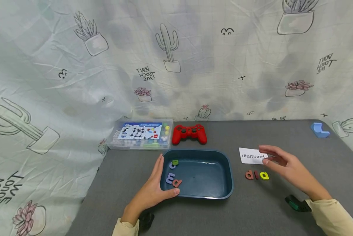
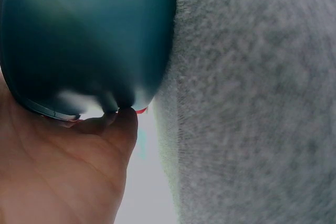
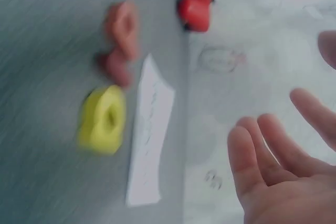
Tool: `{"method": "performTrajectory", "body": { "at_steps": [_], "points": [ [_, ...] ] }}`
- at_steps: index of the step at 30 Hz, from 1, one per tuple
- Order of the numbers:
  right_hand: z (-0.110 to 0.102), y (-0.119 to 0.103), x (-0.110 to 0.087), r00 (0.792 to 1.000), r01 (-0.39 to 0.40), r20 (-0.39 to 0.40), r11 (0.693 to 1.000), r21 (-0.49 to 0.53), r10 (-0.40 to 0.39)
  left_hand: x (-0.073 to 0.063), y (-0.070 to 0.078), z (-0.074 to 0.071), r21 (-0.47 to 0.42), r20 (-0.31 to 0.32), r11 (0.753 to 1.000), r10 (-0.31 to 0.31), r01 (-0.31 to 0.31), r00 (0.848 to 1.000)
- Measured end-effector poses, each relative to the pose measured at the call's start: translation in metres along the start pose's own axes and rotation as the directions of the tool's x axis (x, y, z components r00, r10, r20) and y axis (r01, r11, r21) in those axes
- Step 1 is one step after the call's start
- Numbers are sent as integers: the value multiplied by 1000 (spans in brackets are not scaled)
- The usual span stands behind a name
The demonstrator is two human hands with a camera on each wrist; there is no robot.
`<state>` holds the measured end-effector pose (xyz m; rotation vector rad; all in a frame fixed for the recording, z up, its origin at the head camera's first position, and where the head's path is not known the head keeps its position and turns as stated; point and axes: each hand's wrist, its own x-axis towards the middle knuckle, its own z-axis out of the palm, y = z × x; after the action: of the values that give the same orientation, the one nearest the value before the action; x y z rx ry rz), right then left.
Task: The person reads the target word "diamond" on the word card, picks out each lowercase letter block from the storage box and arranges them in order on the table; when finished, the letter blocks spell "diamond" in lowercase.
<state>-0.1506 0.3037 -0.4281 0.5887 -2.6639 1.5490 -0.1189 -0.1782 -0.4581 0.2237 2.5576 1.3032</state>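
My left hand (image 1: 157,190) holds a dark blue tray (image 1: 206,197) at its left end, fingers along the outer side and thumb over the near rim. Inside, at that end, lie a green letter (image 1: 175,162), a purple round letter (image 1: 172,166), a purple "m" (image 1: 170,178) and an orange "a" (image 1: 176,183). My right hand (image 1: 288,168) hovers with loosely bent fingers, holding nothing, beside a white card (image 1: 248,156) printed "diamond". Below the card stand an orange-brown "d" (image 1: 249,175), a thin dark red letter (image 1: 256,175) and a yellow "a" (image 1: 264,176) in a row.
A clear plastic case (image 1: 141,146) with small colored parts lies behind the tray. Right of it is a red game controller (image 1: 189,133). A light blue holder (image 1: 320,130) stands at the far right corner. A printed cloth (image 1: 212,65) hangs along the back.
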Motion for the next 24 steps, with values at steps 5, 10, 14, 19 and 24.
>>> {"method": "performTrajectory", "body": {
  "at_steps": [5,10,14,19,24],
  "points": [
    [9,-24,12,1000,-7,-9,999,37,7,0,-1,0,-2,3,1000,2,-2,1000],
    [17,-42,27,999,43,-34,994,96,-40,0,-1,0,-2,6,1000,6,-6,1000],
    [24,-50,39,994,113,-29,982,151,-110,1,-1,0,3,7,1000,4,-4,1000],
    [39,-60,54,989,147,-32,972,185,-144,1,-1,0,8,6,1000,13,-13,1000],
    [55,-71,68,986,162,-10,955,248,-164,0,-1,0,15,2,1000,20,-20,1000]
  ]
}}
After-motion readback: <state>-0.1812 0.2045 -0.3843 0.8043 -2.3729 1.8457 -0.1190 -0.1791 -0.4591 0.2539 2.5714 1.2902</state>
